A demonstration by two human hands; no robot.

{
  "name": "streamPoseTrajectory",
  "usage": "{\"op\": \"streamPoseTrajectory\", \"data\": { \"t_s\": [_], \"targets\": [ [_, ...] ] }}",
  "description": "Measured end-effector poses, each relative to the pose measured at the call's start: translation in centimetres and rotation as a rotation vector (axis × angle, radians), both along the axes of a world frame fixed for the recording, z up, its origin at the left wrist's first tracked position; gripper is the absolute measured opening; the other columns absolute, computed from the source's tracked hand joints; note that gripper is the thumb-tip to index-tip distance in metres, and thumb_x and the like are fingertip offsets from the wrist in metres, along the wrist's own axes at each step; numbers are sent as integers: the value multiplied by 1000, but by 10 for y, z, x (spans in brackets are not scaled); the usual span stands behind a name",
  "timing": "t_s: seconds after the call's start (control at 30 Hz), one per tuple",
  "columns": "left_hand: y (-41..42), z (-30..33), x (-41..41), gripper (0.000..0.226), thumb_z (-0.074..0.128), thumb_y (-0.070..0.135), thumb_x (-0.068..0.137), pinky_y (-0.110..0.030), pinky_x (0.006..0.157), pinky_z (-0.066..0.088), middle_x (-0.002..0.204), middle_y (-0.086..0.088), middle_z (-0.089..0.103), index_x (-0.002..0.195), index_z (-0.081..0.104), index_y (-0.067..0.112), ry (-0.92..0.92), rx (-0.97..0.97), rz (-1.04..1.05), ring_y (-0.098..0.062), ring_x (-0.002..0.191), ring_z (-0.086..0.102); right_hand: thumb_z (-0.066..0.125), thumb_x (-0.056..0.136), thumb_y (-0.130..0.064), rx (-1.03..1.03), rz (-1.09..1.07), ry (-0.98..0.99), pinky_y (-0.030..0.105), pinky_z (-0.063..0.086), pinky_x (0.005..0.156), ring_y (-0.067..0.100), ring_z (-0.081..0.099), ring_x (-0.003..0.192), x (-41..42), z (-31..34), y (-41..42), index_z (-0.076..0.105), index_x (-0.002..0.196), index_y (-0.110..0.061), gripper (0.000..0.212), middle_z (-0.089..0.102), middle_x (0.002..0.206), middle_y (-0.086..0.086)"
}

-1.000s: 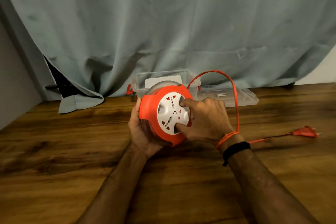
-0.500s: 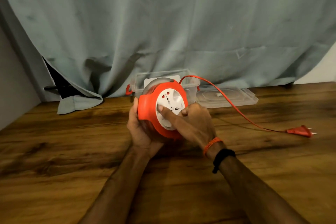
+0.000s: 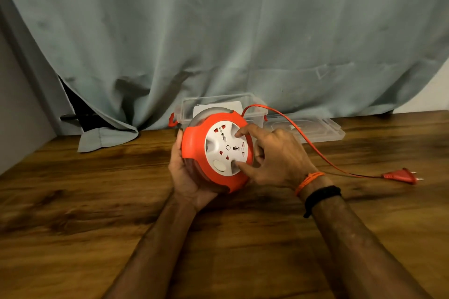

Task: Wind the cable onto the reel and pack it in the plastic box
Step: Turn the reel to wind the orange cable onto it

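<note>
Orange round reel [image 3: 194,145], glossy white socket face [image 3: 226,150], flat cable [image 3: 315,150].

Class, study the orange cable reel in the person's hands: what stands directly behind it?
A clear plastic box, open-topped, with a white item showing through its wall. The reel covers the box's lower front, so any other contents cannot be seen. A grey curtain hangs beyond.

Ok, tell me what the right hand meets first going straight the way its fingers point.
The cable reel: the right hand has fingertips touching its white socket face, it seems; the left hand sits behind.
</note>
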State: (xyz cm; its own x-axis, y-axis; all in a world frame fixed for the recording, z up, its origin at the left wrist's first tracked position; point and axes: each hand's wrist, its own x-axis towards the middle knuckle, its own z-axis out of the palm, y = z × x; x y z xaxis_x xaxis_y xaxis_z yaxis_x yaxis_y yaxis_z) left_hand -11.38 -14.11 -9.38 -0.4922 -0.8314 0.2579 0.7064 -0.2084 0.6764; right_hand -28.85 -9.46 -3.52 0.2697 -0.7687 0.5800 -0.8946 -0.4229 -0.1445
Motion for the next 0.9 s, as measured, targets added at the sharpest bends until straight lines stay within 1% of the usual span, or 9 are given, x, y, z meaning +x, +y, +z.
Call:
{"op": "streamPoseTrajectory", "data": {
  "t_s": [0.17, 0.33, 0.43, 0.5, 0.63, 0.7, 0.77, 0.83, 0.9],
  "targets": [
    [4, 4, 0, 85, 49, 76, 79, -65, 102, 43, 142, -21, 56, 140, 56, 17, -14, 16, -97, -43, 130, 53, 59, 70, -59, -55, -41, 97, 41, 50, 82, 30, 65, 81, 2, -6, -3, 49, 127, -29, 65, 67, 77, 2],
    [3, 3, 2, 84, 44, 77, 82, -62, 95, 47, 140, -20, 58, 140, 57, 17, 14, 56, -163, -42, 125, 57, 61, 68, -59, -152, -49, 119, 41, 51, 77, 34, 65, 78, 4, -10, -5, 56, 123, -25, 66, 70, 78, 9],
    [4, 5, 1, 83, 42, 77, 83, -64, 97, 46, 140, -20, 58, 138, 59, 17, 4, 78, -154, -42, 125, 57, 65, 63, -58, -189, -83, 103, 39, 49, 72, 35, 65, 73, 5, -13, -4, 62, 117, -24, 64, 70, 74, 10],
    [5, 4, -3, 81, 43, 73, 84, -63, 103, 43, 142, -20, 56, 139, 58, 16, -6, 62, -64, -41, 128, 55, 70, 57, -56, -209, -133, 47, 36, 46, 72, 34, 64, 74, 8, -16, -4, 66, 111, -22, 64, 70, 76, 9],
    [8, 6, -7, 74, 46, 66, 83, -61, 105, 42, 133, -20, 63, 132, 64, 13, 20, 4, 136, -42, 125, 57, 62, 49, -72, -80, -237, -252, 30, 41, 73, 23, 60, 85, 27, -25, -1, 66, 89, -23, 63, 68, 85, -1],
    [8, 6, -9, 73, 45, 65, 85, -65, 107, 39, 132, -22, 63, 132, 63, 12, 29, -14, 220, -44, 125, 56, 61, 45, -76, 34, -228, -519, 28, 47, 65, 15, 58, 78, 37, -25, -1, 55, 66, -26, 54, 60, 74, -8],
    [9, 6, -11, 78, 47, 64, 84, -69, 111, 30, 138, -26, 57, 138, 57, 10, 23, -19, 278, -46, 130, 51, 69, 45, -71, 187, -167, -802, 24, 52, 56, 5, 62, 69, 45, -22, -1, 53, 56, -29, 47, 59, 66, -17],
    [10, 8, -13, 84, 56, 63, 79, -69, 112, 28, 141, -29, 52, 142, 52, 8, -18, -42, 313, -48, 132, 48, 68, 44, -70, 322, -117, -1022, 23, 56, 60, 8, 69, 76, 53, -23, -4, 63, 64, -36, 40, 65, 69, -19],
    [11, 9, -11, 85, 63, 63, 75, -63, 109, 36, 138, -28, 56, 140, 54, 8, -47, -59, 340, -47, 129, 51, 69, 46, -68, 368, -96, -1094, 22, 55, 62, 10, 70, 82, 54, -24, -5, 67, 81, -39, 46, 71, 83, -13]
  ]
}}
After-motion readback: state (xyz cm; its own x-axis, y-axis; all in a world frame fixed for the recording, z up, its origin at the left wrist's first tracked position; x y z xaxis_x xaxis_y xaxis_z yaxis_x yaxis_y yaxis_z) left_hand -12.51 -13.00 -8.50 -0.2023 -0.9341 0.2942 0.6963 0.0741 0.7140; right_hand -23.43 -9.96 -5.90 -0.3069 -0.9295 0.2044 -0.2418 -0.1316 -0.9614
